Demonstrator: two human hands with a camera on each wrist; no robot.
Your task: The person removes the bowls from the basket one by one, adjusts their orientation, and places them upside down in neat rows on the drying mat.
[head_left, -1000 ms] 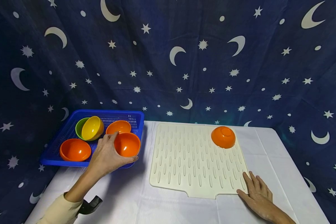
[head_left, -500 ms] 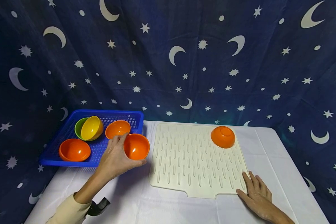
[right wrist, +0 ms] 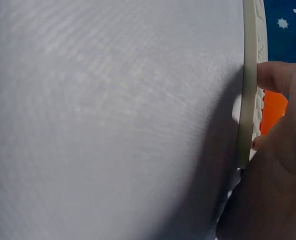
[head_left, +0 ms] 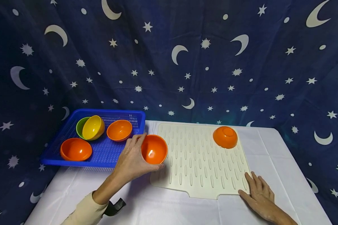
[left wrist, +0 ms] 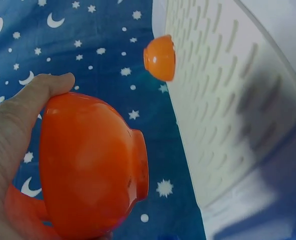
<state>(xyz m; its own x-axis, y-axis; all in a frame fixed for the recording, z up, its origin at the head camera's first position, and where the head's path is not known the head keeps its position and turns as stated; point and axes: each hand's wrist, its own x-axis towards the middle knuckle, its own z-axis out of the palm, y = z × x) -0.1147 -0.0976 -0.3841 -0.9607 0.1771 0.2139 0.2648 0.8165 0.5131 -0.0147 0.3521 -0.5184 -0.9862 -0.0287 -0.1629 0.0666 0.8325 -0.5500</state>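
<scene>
My left hand [head_left: 135, 157] grips an orange bowl [head_left: 155, 149] by its rim, thumb at the near side and fingers at the far side. The bowl hangs above the left edge of the cream drying mat [head_left: 197, 162], its opening tilted toward the head camera. In the left wrist view the outside and foot of this bowl [left wrist: 93, 165] show large. Upside down on the mat's far right corner sits another orange bowl [head_left: 225, 137]. My right hand [head_left: 259, 197] rests with fingers extended on the mat's near right corner; in the right wrist view the thumb touches its edge [right wrist: 249, 85].
A blue plastic basket [head_left: 107, 162] stands at the left with two orange bowls, [head_left: 119, 130] and a nearer one [head_left: 76, 150], plus a yellow bowl [head_left: 93, 128] leaning against a green bowl [head_left: 80, 126]. White cloth [head_left: 169, 209] covers the table. A starry curtain [head_left: 163, 62] hangs behind.
My left hand has carried the orange bowl rightward, from over the basket's right side to over the mat's left edge. The right hand stays at the mat's corner.
</scene>
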